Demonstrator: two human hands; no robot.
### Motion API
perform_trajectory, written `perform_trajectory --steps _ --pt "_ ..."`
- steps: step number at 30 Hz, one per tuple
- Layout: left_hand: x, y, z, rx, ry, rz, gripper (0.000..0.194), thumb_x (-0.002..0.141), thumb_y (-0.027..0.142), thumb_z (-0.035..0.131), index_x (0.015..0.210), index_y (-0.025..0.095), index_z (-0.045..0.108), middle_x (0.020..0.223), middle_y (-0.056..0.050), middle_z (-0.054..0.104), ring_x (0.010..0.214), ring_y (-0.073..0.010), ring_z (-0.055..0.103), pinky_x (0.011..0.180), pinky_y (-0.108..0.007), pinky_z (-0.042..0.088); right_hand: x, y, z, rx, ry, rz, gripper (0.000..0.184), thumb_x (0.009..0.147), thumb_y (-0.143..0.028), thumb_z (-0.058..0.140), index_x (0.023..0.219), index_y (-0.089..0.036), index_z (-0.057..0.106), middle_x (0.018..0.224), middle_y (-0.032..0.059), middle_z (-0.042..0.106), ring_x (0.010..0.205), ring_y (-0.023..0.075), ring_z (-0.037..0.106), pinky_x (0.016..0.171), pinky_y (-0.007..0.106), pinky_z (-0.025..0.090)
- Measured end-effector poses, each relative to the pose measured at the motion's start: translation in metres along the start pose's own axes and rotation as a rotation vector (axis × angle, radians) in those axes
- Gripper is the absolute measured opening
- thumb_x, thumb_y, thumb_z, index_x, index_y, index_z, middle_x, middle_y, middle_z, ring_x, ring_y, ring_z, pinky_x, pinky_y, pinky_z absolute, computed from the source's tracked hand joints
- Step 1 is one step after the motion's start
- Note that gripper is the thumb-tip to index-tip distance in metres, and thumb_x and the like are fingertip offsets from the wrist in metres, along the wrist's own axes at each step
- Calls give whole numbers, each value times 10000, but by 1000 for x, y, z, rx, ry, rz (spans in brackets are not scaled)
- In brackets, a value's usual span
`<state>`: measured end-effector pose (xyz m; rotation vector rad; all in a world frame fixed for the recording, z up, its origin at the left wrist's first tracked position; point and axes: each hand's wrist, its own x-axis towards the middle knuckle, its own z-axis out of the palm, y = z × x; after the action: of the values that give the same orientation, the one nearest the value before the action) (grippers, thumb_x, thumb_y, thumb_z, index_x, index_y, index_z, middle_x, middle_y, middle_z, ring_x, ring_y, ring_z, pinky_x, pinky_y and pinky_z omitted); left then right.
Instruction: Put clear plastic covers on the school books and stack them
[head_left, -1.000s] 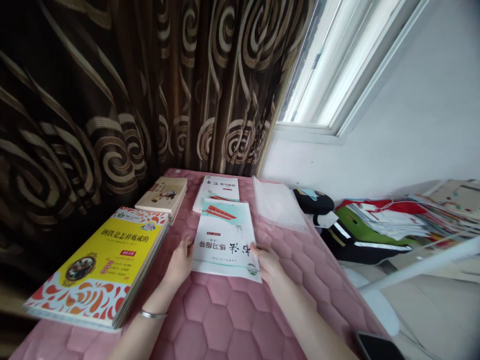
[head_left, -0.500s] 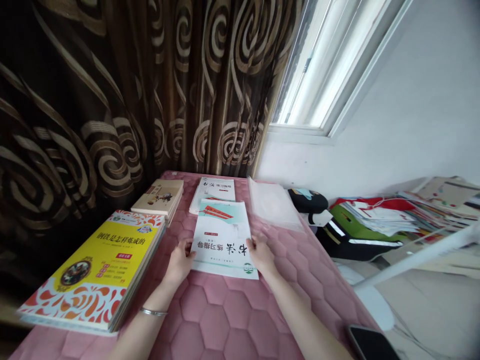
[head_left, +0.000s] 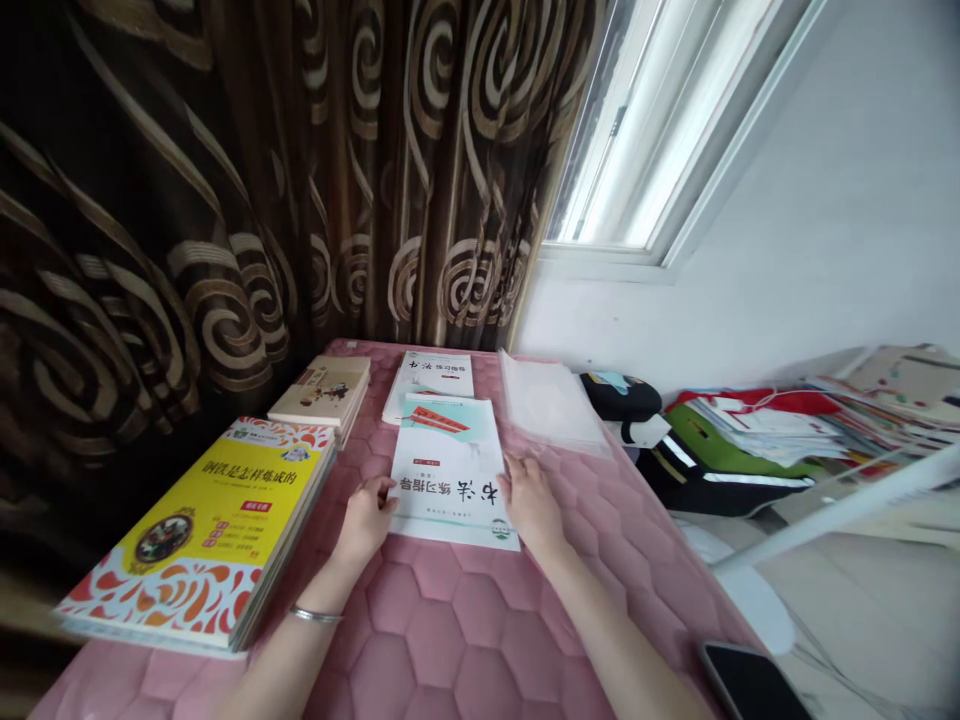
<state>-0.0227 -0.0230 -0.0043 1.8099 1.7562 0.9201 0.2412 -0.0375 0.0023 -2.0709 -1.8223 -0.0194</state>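
Observation:
A white calligraphy workbook [head_left: 450, 480], with a pale green band and a red strip on its cover, lies upside down to me on the pink quilted table cover [head_left: 450, 620]. My left hand [head_left: 370, 515] has its fingers curled at the left edge of the workbook. At the opposite edge, the bent fingers of my right hand [head_left: 531, 500] hold the right side. The far end of this workbook meets or overlaps a small stack of similar workbooks [head_left: 439, 373]; I cannot tell which.
To the left lie a thick stack topped by a yellow book [head_left: 232, 500] and a stack of smaller beige books [head_left: 322, 390]. Clear plastic sleeves [head_left: 551, 405] lie at the back right. A phone [head_left: 754, 680] rests near the right edge. Beyond are a bag [head_left: 720, 470] and papers.
The view has shifted slightly. My right hand's fingers have slid a little farther up the workbook's right edge. The workbook stays between both hands in nearly the same place.

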Motion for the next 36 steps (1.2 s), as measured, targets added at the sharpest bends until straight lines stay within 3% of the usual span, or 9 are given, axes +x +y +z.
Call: perform_trajectory --steps 5,13,18,22,27,31,36 --pt "-2 1 1 22 4 25 237 755 20 628 932 167 686 877 -35 675 740 -127 637 755 -249 487 -31 8 -3 30 -38 -256 307 940 -282 470 1175 -294 667 1270 72 590 1133 281 518 983 460 422" --pt "-6 0 -5 113 6 78 110 761 101 674 836 181 659 808 -19 648 739 -152 634 738 -266 490 -37 23 9 112 -87 -216 340 936 -280 441 1178 -379 659 1317 17 573 1155 275 491 948 490 406" --pt "-15 3 -8 288 53 208 104 809 112 627 868 184 674 947 -64 635 859 -188 618 834 -319 484 -35 26 12 138 -81 -227 347 924 -265 448 1176 -376 659 1315 17 574 1164 275 482 954 490 400" --pt "-30 18 -8 380 -43 368 162 850 152 604 952 228 705 1025 -63 657 995 -236 566 863 -381 425 -36 24 7 132 -77 -254 321 912 -213 462 1099 -333 694 1292 26 589 1159 268 483 968 484 389" --pt "-44 31 -2 357 -247 507 208 825 318 696 1031 294 692 1074 -38 666 1074 -251 527 870 -418 352 -50 0 -7 139 -104 -354 201 881 -212 529 961 -285 698 1248 40 603 1161 270 482 936 460 402" --pt "-43 34 2 394 -240 529 162 834 307 688 990 268 703 1060 -48 669 1071 -253 524 865 -419 333 -63 -32 -6 160 -119 -420 219 835 -368 656 1011 -237 649 1220 76 611 1134 285 501 899 431 423" --pt "-42 36 5 430 -228 562 65 857 264 654 887 243 707 1003 -40 677 1026 -240 537 869 -420 339 -60 -47 4 118 -107 -429 209 876 -364 638 1022 -215 630 1175 72 634 1091 266 529 875 411 425"
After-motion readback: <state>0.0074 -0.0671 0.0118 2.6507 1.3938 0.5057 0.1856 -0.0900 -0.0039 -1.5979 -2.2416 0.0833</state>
